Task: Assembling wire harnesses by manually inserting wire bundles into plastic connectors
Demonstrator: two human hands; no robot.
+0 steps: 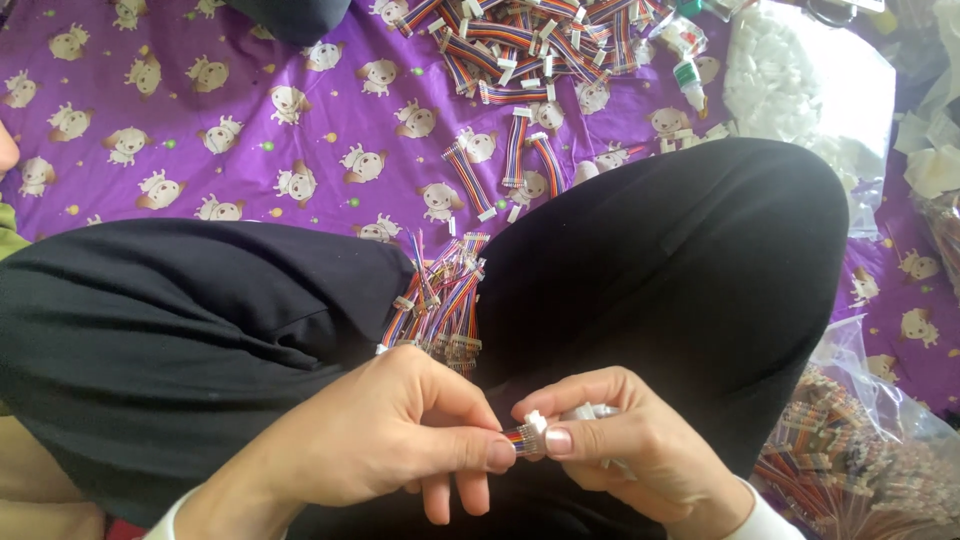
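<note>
On the left, the purple cloth (250,150) with its cartoon print covers the ground beyond the black-clad knees (180,330). Nearer the lap, the left hand (390,440) has thumb and forefinger pressed together on the striped end of a short ribbon cable (518,438), which lies just above the lap between the two hands. Behind the lap, in the gap between the knees, sits a bundle of cables (445,300); farther out from the lap a bigger heap (530,45) spreads over the cloth.

The right hand (630,450) pinches a small white connector (536,428) at the cable's tip, other white pieces tucked in its palm. The cable looks light and floppy, the connector hard, tiny and likely slippery; it seems best held close to the joint, by the plastic shell. Right of the lap, a clear bag (860,450) holds more cables.
</note>
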